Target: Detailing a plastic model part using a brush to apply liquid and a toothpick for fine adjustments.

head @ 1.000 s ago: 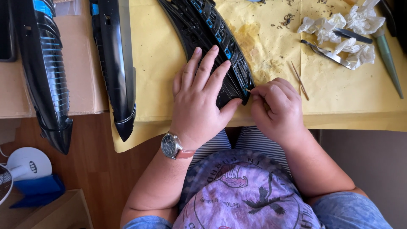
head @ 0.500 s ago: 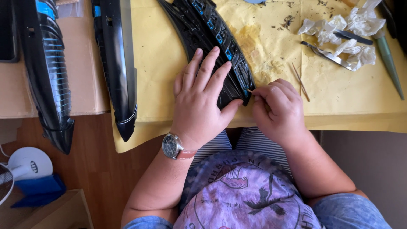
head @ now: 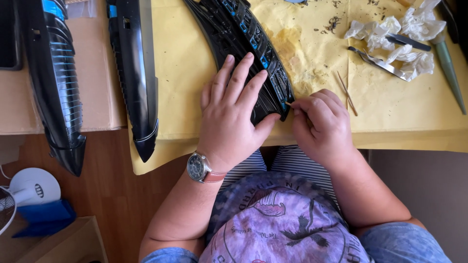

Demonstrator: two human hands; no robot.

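A long, curved black plastic model hull section with small blue windows (head: 253,58) is seen lying at upper centre of the frame, on a yellow paper sheet (head: 390,117) spread over the surface. Its lower end is pressed down by the left hand (head: 234,117), laid flat with fingers spread; the grip is released, palm resting on the part. A silver wristwatch with a brown strap (head: 199,167) is worn on that wrist. Just right of the hull's lower tip, the right hand (head: 321,124) is clenched around a thin wooden stick (head: 288,103), whose tip is held against the hull's edge.

A second thin wooden stick (head: 347,93) is noted lying on the paper, near the right hand. At upper right, crumpled white tissue (head: 390,34) is seen with metal tweezers (head: 378,63) beside it and a grey-green pointed tool (head: 448,68) near the right edge. Dark crumbs are scattered over the paper.

At upper left, two more glossy black hull pieces are recorded: one narrow (head: 134,78), partly on the paper's left margin, and one ribbed with blue accents (head: 53,83), resting on a tan cardboard box (head: 97,87). A small white fan (head: 29,187) is seen at lower left.
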